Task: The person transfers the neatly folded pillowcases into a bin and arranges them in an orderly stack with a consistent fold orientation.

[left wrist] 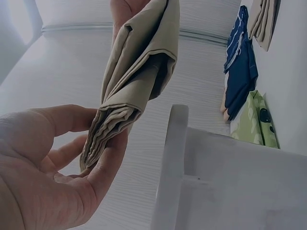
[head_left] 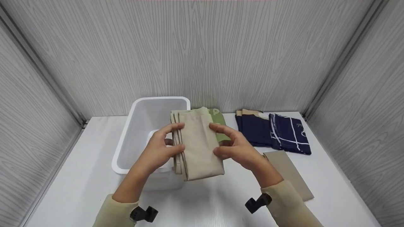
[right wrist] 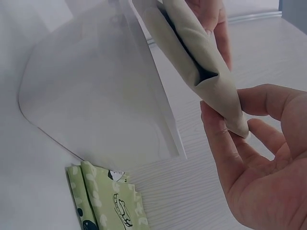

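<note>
A folded beige cloth [head_left: 200,143] is held up between both hands, tilted, with its stacked layers showing along the left side. My left hand [head_left: 160,148] pinches the left edge, thumb in front and other fingers partly behind. On the opposite edge my right hand [head_left: 238,146] grips the cloth the same way. In the left wrist view the many folds of the cloth [left wrist: 132,76] show at its end, between thumb and fingers. The right wrist view shows the smoother, rounded folded side of the cloth [right wrist: 196,52].
A white plastic bin [head_left: 121,151] stands left, partly behind the cloth. A folded green printed cloth [head_left: 217,118] lies beside it. Farther right lie a navy and tan folded cloth [head_left: 254,130], a navy cloth with white lines [head_left: 290,132] and a taupe folded cloth [head_left: 288,173]. Walls enclose the table.
</note>
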{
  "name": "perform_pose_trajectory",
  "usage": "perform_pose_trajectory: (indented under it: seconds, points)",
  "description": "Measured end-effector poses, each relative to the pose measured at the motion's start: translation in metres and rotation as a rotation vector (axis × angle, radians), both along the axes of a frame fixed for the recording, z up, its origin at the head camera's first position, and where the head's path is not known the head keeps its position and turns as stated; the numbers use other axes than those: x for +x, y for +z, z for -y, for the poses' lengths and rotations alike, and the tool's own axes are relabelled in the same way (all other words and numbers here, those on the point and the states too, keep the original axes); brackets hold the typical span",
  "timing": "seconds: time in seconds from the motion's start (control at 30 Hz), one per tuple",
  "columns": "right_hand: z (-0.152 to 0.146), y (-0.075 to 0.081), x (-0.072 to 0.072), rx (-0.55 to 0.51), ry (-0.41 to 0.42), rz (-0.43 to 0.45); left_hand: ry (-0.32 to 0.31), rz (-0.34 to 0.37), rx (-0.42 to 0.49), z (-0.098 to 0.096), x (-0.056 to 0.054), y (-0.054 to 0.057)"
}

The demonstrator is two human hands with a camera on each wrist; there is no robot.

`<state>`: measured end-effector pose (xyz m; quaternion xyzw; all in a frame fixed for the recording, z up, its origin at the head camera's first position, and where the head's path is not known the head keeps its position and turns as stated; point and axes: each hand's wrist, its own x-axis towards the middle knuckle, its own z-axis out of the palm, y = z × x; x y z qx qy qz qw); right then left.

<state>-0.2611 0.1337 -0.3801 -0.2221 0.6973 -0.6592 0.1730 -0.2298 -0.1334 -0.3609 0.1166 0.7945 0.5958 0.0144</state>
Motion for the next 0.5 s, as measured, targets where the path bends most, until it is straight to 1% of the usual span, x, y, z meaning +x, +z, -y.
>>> perform_pose_trajectory:
  seconds: [0.27, 0.5]
  points:
    - [0.008, 0.001, -0.002, 0.001, 0.000, 0.003, -0.009, 0.015, -0.008, 0.009, -0.001, 0.004]
    - [0.017, 0.002, -0.004, -0.040, 0.028, 0.038, -0.023, 0.032, 0.001, 0.019, -0.001, 0.004]
